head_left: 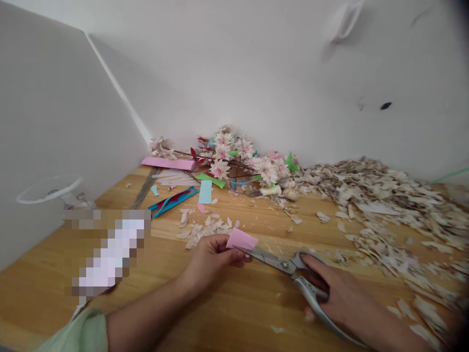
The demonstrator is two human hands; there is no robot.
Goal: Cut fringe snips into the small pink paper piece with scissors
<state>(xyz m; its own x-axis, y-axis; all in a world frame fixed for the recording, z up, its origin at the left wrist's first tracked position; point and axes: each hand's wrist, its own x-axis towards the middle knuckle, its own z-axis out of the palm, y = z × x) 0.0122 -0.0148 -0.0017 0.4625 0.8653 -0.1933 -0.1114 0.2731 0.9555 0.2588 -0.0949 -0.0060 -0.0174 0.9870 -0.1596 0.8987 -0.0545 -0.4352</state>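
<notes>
Left hand (210,259) has a pink paper scrap (242,239) pinched between thumb and fingers, right hand (340,293) clenched around big steel scissors (282,264), blades at the paper. Loads of cut petals (373,205) already cover the wooden table (227,313) at right, and a finished-looking blossom branch (234,156) sits by the far wall.

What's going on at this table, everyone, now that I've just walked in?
A person pinches a piece of pink paper in their left hand, while their right hand holds steel scissors, with the blades at the paper's lower edge. Cut paper scraps lie heaped across the wooden table, and paper blossoms sit against the wall beyond.
</notes>
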